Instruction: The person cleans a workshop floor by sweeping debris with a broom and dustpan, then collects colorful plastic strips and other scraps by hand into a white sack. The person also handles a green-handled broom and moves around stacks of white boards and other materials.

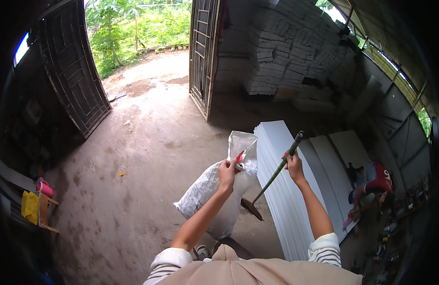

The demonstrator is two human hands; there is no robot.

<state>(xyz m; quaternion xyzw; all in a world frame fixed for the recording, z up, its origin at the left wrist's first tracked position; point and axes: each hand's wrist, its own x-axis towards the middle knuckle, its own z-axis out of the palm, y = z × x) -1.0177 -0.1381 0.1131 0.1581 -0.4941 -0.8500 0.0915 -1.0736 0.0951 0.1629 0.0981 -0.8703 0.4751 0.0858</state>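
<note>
My left hand (227,174) is closed on the gathered edge of a white woven sack (205,187), which hangs in front of my legs. A flap of the sack rises beyond the fingers, and a small red patch (240,156) shows beside them. What is inside the sack is hidden. My right hand (294,166) grips the upper part of a green-wrapped broom handle (275,175). The handle slants down to the left, where the brown broom head (252,209) is at the floor beside the sack.
Long white sheets (281,175) lie stacked just right of the broom. Farther right, a person in a red shirt (380,178) bends over more panels (324,152). White stacks (290,52) stand behind. An open metal gate (204,57) leads outdoors; a wooden stool (45,211) stands left.
</note>
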